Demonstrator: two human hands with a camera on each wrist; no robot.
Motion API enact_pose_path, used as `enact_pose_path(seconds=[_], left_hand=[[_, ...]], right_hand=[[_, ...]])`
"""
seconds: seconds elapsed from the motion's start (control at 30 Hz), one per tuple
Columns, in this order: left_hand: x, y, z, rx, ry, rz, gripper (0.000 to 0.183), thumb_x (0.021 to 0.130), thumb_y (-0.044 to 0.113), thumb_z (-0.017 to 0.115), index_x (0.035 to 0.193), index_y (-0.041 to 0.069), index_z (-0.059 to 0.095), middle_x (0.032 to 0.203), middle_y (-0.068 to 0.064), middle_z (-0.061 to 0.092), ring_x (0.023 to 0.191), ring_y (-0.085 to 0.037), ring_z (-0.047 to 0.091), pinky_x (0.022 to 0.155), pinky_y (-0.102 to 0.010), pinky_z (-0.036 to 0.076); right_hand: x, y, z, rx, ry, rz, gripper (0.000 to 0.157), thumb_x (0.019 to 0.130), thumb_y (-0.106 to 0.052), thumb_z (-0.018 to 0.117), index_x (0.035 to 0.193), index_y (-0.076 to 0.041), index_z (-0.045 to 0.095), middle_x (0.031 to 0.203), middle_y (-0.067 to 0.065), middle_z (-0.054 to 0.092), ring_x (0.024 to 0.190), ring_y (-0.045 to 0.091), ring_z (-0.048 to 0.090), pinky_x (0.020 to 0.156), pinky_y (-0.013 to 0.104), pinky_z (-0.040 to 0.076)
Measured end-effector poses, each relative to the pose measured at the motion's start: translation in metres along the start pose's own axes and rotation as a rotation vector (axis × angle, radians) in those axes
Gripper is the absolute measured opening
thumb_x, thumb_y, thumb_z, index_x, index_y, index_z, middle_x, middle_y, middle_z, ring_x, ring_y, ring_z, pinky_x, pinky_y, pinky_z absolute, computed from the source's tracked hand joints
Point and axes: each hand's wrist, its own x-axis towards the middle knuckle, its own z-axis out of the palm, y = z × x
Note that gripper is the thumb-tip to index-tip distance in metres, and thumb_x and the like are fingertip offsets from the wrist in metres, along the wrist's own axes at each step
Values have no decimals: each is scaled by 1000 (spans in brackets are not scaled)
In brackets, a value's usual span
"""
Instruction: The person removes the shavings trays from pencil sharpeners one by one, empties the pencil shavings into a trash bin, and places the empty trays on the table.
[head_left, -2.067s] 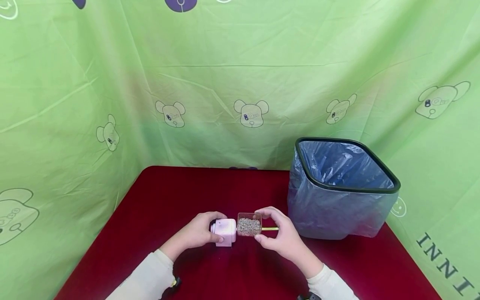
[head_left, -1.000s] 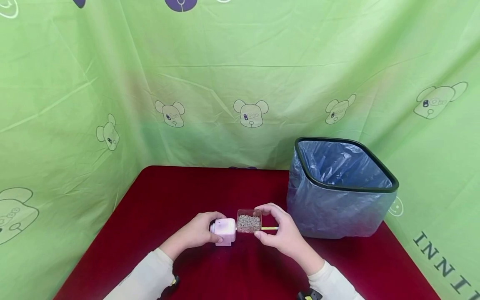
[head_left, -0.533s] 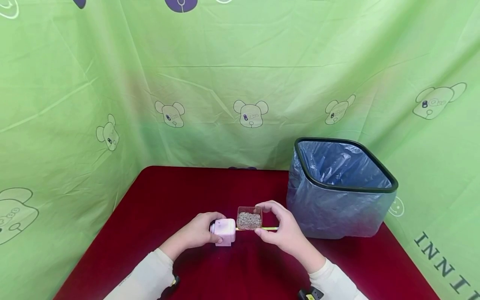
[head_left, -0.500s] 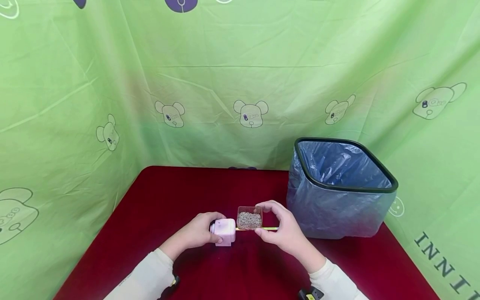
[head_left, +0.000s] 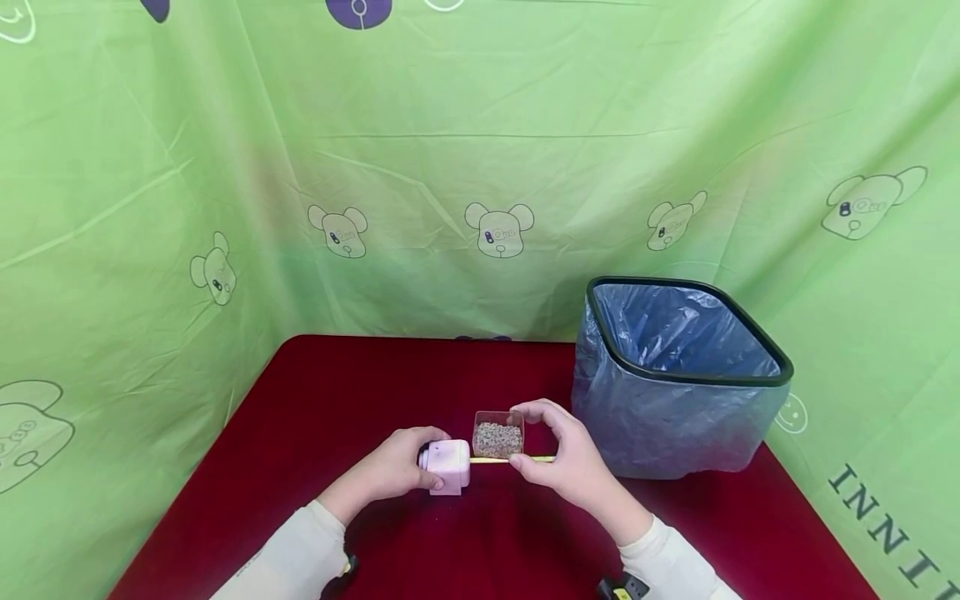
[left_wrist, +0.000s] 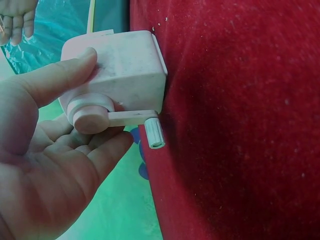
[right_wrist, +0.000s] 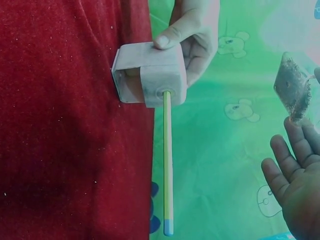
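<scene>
Pencil sharpener (left_wrist: 120, 70) is gripped in the left hand (head_left: 397, 465) over the red bench (head_left: 375, 387), yellow pencil (right_wrist: 168, 165) poking out; right hand (head_left: 561, 450) has a little tray (head_left: 497, 417) of shavings (head_left: 498, 437) pinched nearby.

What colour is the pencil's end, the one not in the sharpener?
The free end of the pencil is blue, best seen in the right wrist view.

Passage over red table (head_left: 397, 383) beyond sharpener (head_left: 450, 465); pencil (head_left: 490, 460) juts rightward from it, lined bin (head_left: 667, 429) blocks just past the right hand (head_left: 566, 454).
</scene>
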Motion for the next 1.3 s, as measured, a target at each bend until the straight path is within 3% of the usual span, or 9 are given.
enact_pose_path(seconds=[0.37, 0.6, 1.07, 1.3], left_hand=[[0, -2, 0, 9, -1, -7, 58, 74, 11, 90, 127, 5, 65, 112, -4, 70, 92, -17, 60, 86, -40, 53], [0, 0, 0, 2, -4, -13, 58, 74, 10, 90, 126, 5, 65, 111, -3, 70, 92, -16, 60, 85, -39, 53], [2, -3, -2, -2, -10, -24, 59, 73, 11, 91, 126, 6, 66, 109, -2, 69, 90, -17, 59, 83, -39, 51], [2, -3, -1, -11, -12, -9, 59, 73, 11, 90, 126, 5, 66, 109, -2, 69, 90, -16, 59, 83, -37, 51]], right_hand=[[3, -9, -5, -20, -6, 12, 53, 80, -14, 85, 127, -23, 64, 120, -11, 66, 113, 21, 58, 101, 28, 47], [5, -9, -8, -44, 3, -1, 52, 80, -14, 85, 127, -24, 64, 119, -12, 65, 112, 14, 57, 101, 28, 47], [12, -16, -14, -84, 25, -23, 53, 79, -15, 86, 127, -20, 65, 120, -12, 65, 113, 19, 59, 102, 29, 47], [19, -23, -15, -69, 20, -10, 52, 80, -16, 86, 127, -20, 65, 118, -13, 65, 113, 14, 59, 102, 31, 48]])
